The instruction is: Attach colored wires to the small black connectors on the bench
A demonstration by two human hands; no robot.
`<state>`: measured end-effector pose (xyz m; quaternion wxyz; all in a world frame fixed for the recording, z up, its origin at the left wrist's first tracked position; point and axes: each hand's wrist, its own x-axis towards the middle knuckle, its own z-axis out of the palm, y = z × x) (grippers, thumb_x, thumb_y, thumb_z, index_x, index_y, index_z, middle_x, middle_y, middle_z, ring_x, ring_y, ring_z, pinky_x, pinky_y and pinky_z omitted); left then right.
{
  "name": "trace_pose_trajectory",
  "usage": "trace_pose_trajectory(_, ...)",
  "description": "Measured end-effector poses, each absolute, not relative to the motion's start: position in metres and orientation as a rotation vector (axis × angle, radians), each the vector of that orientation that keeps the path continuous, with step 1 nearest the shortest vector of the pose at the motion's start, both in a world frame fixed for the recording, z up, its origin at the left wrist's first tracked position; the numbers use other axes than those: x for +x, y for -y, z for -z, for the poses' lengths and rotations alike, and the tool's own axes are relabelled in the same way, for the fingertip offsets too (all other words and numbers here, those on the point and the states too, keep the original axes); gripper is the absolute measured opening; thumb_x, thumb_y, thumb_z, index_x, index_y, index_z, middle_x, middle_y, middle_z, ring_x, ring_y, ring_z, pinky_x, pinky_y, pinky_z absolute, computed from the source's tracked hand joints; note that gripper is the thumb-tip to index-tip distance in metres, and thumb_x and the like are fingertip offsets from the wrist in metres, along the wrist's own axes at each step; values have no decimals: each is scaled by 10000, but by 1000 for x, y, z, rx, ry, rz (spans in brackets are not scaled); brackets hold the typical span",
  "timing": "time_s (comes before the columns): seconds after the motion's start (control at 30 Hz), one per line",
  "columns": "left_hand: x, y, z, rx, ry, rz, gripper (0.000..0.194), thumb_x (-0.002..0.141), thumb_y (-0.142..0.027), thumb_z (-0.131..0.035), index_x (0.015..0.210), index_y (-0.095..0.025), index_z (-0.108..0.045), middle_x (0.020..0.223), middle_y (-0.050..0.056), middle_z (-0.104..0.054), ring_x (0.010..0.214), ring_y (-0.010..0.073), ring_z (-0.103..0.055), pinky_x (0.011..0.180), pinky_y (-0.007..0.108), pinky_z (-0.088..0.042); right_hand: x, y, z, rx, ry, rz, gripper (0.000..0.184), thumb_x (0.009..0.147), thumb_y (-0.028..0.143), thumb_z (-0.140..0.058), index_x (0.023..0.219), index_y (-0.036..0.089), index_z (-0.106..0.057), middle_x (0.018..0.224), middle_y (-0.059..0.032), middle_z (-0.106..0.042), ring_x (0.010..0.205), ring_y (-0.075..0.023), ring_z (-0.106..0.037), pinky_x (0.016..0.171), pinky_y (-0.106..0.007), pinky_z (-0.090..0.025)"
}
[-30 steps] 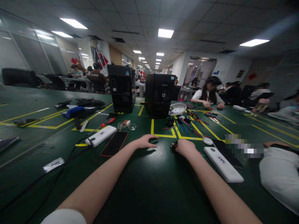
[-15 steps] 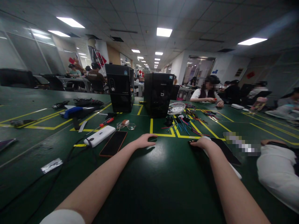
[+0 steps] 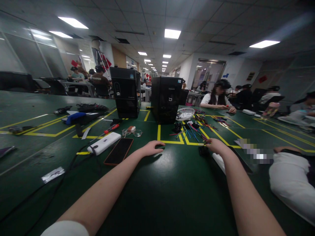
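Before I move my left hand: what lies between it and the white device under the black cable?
A dark phone with an orange edge lies between the left hand and the white device, in the head view.

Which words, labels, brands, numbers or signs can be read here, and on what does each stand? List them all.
"8", turned sideways: on the white box.
Too small or blurred to read: the lettering and stickers on the left black tower and the right black tower.
Too blurred to read: the mark on the silvery label.
Too small to read: the print on the brown shirt in the background.
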<state>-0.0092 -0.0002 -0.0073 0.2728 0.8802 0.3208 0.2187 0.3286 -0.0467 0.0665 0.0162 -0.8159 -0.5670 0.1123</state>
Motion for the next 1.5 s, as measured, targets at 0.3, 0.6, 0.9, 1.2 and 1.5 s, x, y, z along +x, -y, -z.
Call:
trace_pose_trajectory(0.3, -8, -3, 11, 2379, -850, -598, 353, 796, -323, -542, 1123, -191, -568, 1180, 58, -564, 1098, 200, -495, 980, 328, -343, 335, 39, -57, -2511, 1845, -315, 365, 725, 201, -496, 1066, 116, -596, 813, -91, -653, 681, -157, -603, 606, -225, -408)
trace_pose_trajectory(0.6, -9, 0, 6, 2366, -863, -585, 359, 801, -327, -531, 1133, -194, -560, 1187, 56, -558, 1101, 199, -495, 974, 325, -351, 335, 35, -48, -2509, 1917, -219, 321, 719, 212, -490, 1016, 162, -601, 831, -86, -655, 703, -169, -615, 585, -232, -404)
trace_pose_trajectory(0.9, -8, 3, 3, 2353, -865, -585, 356, 797, -316, -537, 1131, -196, -562, 1181, 57, -562, 1100, 202, -493, 976, 329, -348, 315, 43, -51, -2611, 1831, -431, 312, 767, 144, -457, 1065, 165, -547, 621, -46, -641, 492, -130, -590, 533, -226, -426)
trace_pose_trajectory(1.2, -8, 3, 3, 2365, -847, -600, 354, 798, -322, -533, 1124, -189, -568, 1171, 59, -568, 1087, 200, -501, 967, 318, -354, 329, 40, -52, -2495, 1881, -216, 273, 787, 166, -415, 971, 135, -615, 728, -88, -662, 632, -151, -617, 587, -228, -417)
trace_pose_trajectory(1.5, -7, 0, 7, 2365, -857, -603, 341, 794, -328, -542, 1105, -192, -579, 1166, 58, -572, 1081, 203, -506, 971, 327, -354, 356, 46, -64, -2480, 1714, -302, 342, 812, 198, -406, 1091, 122, -589, 692, -45, -661, 609, -135, -592, 565, -217, -393)
